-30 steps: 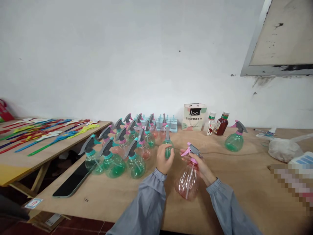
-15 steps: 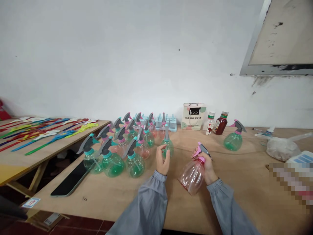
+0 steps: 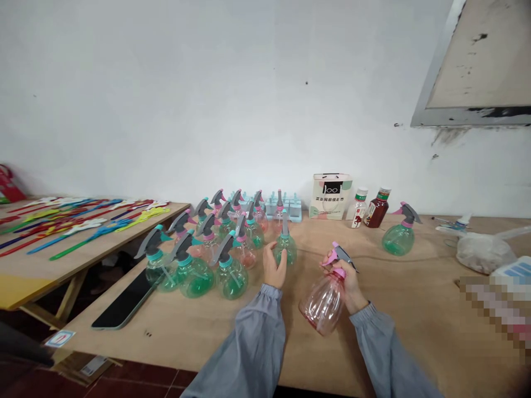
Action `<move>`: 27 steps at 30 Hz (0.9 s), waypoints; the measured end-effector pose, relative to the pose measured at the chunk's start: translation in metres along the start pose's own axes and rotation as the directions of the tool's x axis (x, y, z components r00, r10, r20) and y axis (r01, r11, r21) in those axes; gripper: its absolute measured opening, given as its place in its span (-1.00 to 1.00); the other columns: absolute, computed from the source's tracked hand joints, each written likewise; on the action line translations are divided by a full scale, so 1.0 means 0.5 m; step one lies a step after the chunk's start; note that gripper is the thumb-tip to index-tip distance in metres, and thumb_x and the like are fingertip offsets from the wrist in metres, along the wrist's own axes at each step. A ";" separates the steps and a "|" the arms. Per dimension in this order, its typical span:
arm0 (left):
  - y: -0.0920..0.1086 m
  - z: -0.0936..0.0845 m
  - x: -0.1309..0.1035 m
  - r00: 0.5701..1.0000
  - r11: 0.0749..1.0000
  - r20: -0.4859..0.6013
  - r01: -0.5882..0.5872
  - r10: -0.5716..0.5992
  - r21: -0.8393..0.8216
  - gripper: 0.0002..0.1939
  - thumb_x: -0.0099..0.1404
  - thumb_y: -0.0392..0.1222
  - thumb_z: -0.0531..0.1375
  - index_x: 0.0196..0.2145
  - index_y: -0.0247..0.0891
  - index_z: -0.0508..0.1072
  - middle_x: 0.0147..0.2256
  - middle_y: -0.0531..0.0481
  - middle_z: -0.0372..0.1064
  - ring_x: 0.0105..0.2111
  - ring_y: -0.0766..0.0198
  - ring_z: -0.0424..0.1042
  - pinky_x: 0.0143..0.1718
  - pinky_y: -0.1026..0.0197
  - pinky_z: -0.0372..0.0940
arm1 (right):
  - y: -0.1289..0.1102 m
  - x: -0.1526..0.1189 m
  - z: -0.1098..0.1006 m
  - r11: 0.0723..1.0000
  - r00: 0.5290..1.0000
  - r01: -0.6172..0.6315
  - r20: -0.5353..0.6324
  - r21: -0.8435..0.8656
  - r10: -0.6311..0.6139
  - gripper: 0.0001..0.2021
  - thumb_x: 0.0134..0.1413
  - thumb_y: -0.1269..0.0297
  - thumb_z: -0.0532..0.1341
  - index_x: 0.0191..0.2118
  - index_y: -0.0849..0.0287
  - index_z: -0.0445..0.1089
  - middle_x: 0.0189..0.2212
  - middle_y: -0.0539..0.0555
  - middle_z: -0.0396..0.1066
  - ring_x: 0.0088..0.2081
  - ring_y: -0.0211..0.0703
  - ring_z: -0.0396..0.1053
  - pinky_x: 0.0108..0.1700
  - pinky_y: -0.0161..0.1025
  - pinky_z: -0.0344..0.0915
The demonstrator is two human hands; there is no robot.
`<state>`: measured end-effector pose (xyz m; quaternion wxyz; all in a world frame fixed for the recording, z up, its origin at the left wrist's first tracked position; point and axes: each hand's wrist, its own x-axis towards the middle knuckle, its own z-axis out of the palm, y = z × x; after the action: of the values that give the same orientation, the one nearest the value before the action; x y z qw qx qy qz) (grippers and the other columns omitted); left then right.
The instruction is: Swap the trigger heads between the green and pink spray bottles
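My right hand [image 3: 352, 287] is closed around the neck of a clear pink spray bottle [image 3: 322, 303], which has a pink collar and a grey-and-pink trigger head. The bottle is tilted, its base toward the lower left. To its left, my left hand [image 3: 274, 266] is open, fingers apart and slightly curled, with nothing in it. Just behind that hand is a green spray bottle [image 3: 287, 247] with a grey and teal head; I cannot tell whether they touch. Several more green and pink spray bottles [image 3: 194, 277] stand close together on the left.
A phone [image 3: 124, 303] lies by the left table edge. Ice-pop molds [image 3: 286, 209], a paper bag [image 3: 331, 203], two drink bottles [image 3: 375, 210] and a green spray bottle [image 3: 399, 239] stand behind. A plastic bag [image 3: 483, 251] is at right. Colourful hand-shaped sticks [image 3: 83, 226] cover another table.
My left hand has its fingers spread a little more. The pink spray bottle in my right hand has shifted slightly down and left. The view has turned slightly.
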<state>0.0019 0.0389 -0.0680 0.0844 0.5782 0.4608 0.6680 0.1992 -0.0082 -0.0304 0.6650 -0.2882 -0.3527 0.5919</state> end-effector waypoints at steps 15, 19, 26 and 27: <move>-0.020 0.009 -0.003 0.999 0.998 0.001 0.043 -0.043 0.053 -0.68 0.31 -0.07 0.14 0.00 -0.18 0.29 -0.01 -0.19 0.35 0.06 0.04 0.35 0.16 -0.10 0.19 | -0.008 -0.010 0.011 0.994 0.999 0.011 0.030 0.109 -0.014 -0.83 -0.39 0.40 0.23 -0.50 0.04 0.38 -0.56 -0.05 0.45 -0.50 -0.18 0.40 -0.29 -0.19 0.43; -0.015 0.007 -0.002 0.999 0.997 0.007 0.054 -0.054 0.047 -0.67 0.31 -0.08 0.12 0.00 -0.20 0.28 0.00 -0.20 0.35 0.06 0.03 0.35 0.15 -0.12 0.19 | -0.003 -0.007 0.006 0.995 1.000 0.007 -0.003 0.099 -0.006 -0.73 -0.39 0.42 0.24 -0.39 0.06 0.43 -0.42 0.01 0.55 -0.29 -0.01 0.53 -0.23 -0.13 0.46; -0.012 0.004 -0.002 0.998 0.997 0.021 0.067 -0.067 0.035 -0.66 0.31 -0.07 0.12 0.01 -0.21 0.28 0.00 -0.22 0.36 0.07 0.03 0.34 0.15 -0.12 0.19 | -0.004 -0.008 0.003 0.992 0.996 0.081 0.032 0.099 -0.085 -0.79 -0.40 0.41 0.24 -0.46 0.05 0.41 -0.54 -0.06 0.47 -0.46 -0.18 0.46 -0.39 -0.28 0.40; -0.012 0.004 -0.002 0.997 0.997 0.022 0.069 -0.069 0.035 -0.65 0.31 -0.07 0.12 0.01 -0.21 0.28 0.00 -0.22 0.36 0.07 0.03 0.34 0.15 -0.13 0.19 | -0.005 -0.009 0.005 0.996 0.998 0.059 0.022 0.074 -0.060 -0.75 -0.40 0.41 0.25 -0.41 0.04 0.43 -0.49 -0.04 0.52 -0.38 -0.11 0.51 -0.34 -0.23 0.43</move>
<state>0.0013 0.0426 -0.0729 0.1027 0.5709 0.4910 0.6500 0.1984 -0.0131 -0.0278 0.6881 -0.2457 -0.3472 0.5879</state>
